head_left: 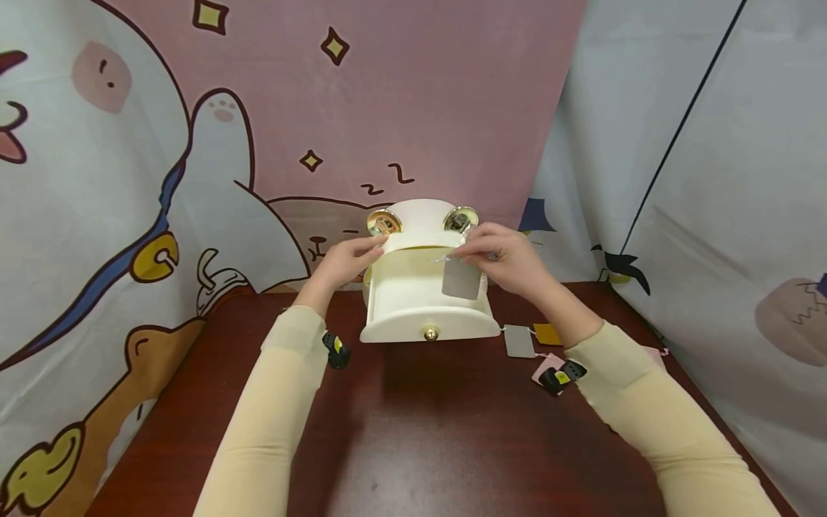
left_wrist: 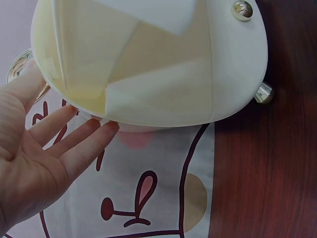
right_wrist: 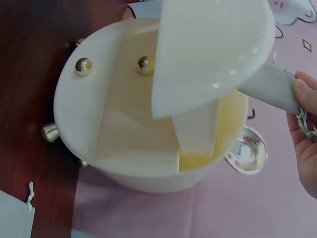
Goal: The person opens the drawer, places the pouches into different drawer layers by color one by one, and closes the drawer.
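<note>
Nearest me, pale yellow sleeves (head_left: 255,431) reach over a glossy, dark red-brown table (head_left: 420,445). Ahead, the drawer (head_left: 394,332) of a smooth, cream-coloured box (head_left: 420,239) juts out, its curved front bearing a shiny gold knob (head_left: 431,334). To the right lie small, flat pouches: one grey (head_left: 520,343), one yellow (head_left: 546,334), one pink (head_left: 545,365).

The hands are apart. The left hand (head_left: 349,263) rests its fairly straight fingers against the box's rim; the right hand (head_left: 507,260) pinches the drawstring end of a soft grey bag (head_left: 461,281), which hangs over the drawer's right side. I'd judge the step to be positioning that bag; the next move calls for a steady box and a light pinch.

Behind, mirror-bright round cups (head_left: 460,219) flank the box's top, before a printed cartoon cloth (head_left: 439,108).
</note>
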### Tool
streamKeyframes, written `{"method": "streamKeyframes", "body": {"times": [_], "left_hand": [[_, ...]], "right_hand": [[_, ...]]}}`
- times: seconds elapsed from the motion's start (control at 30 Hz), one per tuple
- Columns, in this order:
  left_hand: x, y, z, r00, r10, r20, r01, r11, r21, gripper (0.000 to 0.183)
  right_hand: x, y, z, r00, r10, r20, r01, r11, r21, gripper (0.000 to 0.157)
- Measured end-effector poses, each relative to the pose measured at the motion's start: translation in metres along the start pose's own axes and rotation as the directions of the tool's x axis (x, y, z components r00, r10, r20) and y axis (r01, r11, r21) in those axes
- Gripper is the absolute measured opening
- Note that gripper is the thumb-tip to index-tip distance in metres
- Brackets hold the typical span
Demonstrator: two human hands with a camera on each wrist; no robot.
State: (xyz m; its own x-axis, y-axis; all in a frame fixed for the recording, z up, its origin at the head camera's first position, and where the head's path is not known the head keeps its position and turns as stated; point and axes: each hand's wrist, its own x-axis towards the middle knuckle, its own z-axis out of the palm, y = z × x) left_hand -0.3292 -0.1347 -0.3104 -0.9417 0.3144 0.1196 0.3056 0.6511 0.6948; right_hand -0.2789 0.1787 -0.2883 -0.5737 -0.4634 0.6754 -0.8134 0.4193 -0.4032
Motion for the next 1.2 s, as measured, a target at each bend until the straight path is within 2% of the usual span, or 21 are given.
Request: {"method": "streamKeyframes", "body": {"times": [0.3, 0.63, 0.77, 0.87, 1.03, 1.2], "left_hand": [[0.0, 0.001, -0.001, 1.0, -0.012, -0.001, 0.012, 1.0, -0.002, 0.046], [0.003, -0.001, 0.001, 1.0, -0.022, -0.012, 0.022, 1.0, -0.001, 0.047], [0.002, -0.001, 0.001, 1.0, -0.026, -0.013, 0.026, 1.0, 0.0, 0.047], [0.003, 0.0, 0.001, 0.999, -0.031, -0.015, 0.031, 1.0, 0.004, 0.047], [0.003, 0.001, 0.001, 0.999, -0.036, -0.017, 0.036, 0.999, -0.001, 0.046], [0.002, 0.001, 0.002, 0.999, -0.043, -0.013, 0.042, 0.999, -0.032, 0.046]], "right_hand": [[0.018, -0.008, 0.024, 0.996, -0.086, 0.032, 0.086, 0.996, 0.019, 0.023], [0.028, -0.009, 0.04, 0.994, -0.089, 0.063, 0.087, 0.995, 0.044, 0.022], [0.03, -0.008, 0.044, 0.996, -0.055, 0.074, 0.052, 0.998, 0.042, 0.021], [0.032, -0.007, 0.046, 0.997, -0.003, 0.083, -0.003, 0.998, 0.067, 0.019], [0.037, -0.007, 0.047, 0.994, 0.079, 0.075, -0.089, 0.987, 0.135, 0.017], [0.037, -0.004, 0.047, 0.986, 0.144, 0.083, -0.156, 0.975, 0.158, 0.017]]}}
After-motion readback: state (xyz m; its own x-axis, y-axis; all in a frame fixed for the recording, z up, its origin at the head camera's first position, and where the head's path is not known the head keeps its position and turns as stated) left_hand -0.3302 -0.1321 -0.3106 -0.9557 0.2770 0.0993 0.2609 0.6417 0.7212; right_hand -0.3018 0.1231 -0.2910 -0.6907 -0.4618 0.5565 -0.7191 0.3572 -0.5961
